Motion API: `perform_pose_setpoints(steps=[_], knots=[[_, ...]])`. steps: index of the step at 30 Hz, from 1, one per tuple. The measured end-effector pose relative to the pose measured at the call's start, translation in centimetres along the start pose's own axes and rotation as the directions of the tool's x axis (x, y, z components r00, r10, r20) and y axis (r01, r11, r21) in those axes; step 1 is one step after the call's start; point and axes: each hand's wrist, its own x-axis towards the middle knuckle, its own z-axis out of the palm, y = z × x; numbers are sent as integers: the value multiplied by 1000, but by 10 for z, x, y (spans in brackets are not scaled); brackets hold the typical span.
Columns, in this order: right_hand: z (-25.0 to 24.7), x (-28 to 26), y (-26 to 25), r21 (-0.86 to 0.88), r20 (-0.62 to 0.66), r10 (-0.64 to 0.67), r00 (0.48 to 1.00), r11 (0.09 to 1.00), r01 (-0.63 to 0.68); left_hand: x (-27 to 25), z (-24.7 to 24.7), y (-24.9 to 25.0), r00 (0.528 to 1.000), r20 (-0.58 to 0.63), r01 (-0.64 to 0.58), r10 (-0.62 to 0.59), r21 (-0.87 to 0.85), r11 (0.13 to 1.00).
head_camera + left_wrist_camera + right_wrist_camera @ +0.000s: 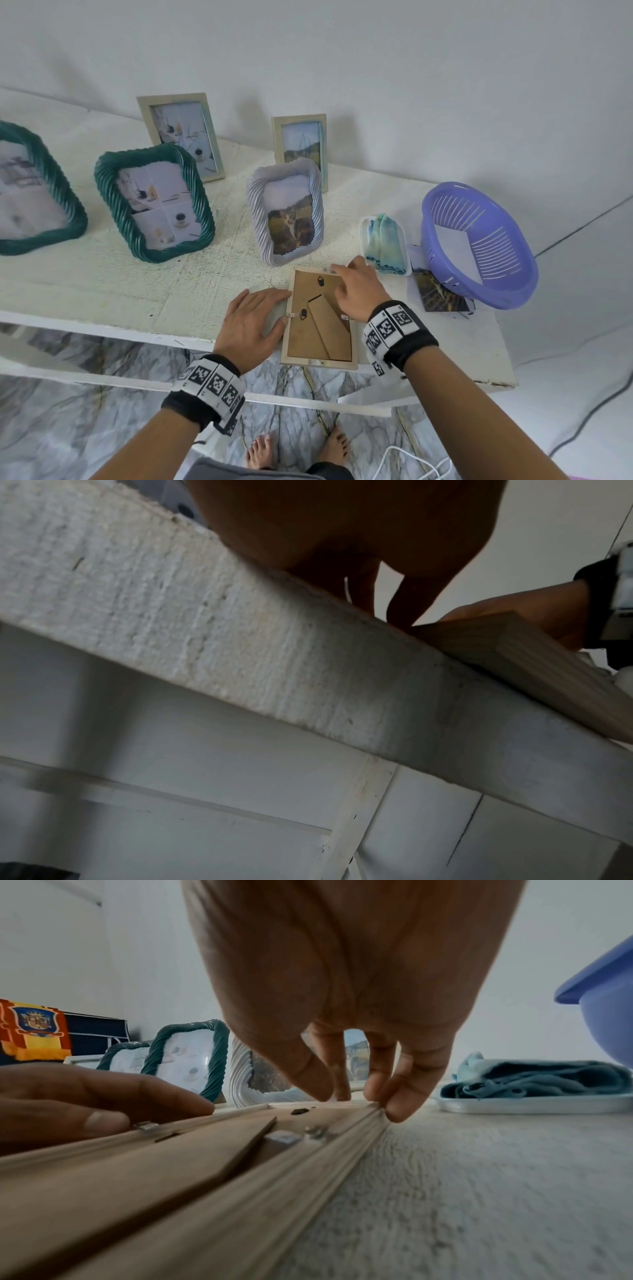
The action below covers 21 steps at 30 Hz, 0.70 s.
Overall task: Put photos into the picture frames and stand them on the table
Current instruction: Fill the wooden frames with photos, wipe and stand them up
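Securing the backing board of the face-down wooden frame point(320, 317) at the near edge of the table point(102, 281).

We keep the left hand point(255, 317) laid flat with straight fingers against the frame's left rail, its thumb by the small metal tab point(290, 315). The right hand point(359, 291) reaches to the far right corner, its fingertips point(399, 1110) bent down onto the rail, enclosing nothing. We judge that each tab should be turned fully over the board before lifting, with the fold-out stand point(330, 327) left free. Because the frame overhangs the table edge, we press downward, never toward ourselves. Five filled frames stand behind; a loose photo point(442, 294) lies beside the purple basket point(479, 243).
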Motion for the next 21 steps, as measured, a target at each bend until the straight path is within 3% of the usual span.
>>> perform_pose_setpoints(steps=[8, 14, 21], knots=[[7, -2, 7, 100, -6, 16, 1000, 995, -15, 1, 1, -1, 1000, -27, -10, 10, 3, 1000], [8, -7, 14, 318, 5, 41, 999, 947, -40, 1, 2, -1, 999, -32, -14, 14, 5, 1000], [8, -18, 13, 333, -7, 13, 1000, 943, -10, 1, 3, -3, 999, -30, -14, 14, 1, 1000]])
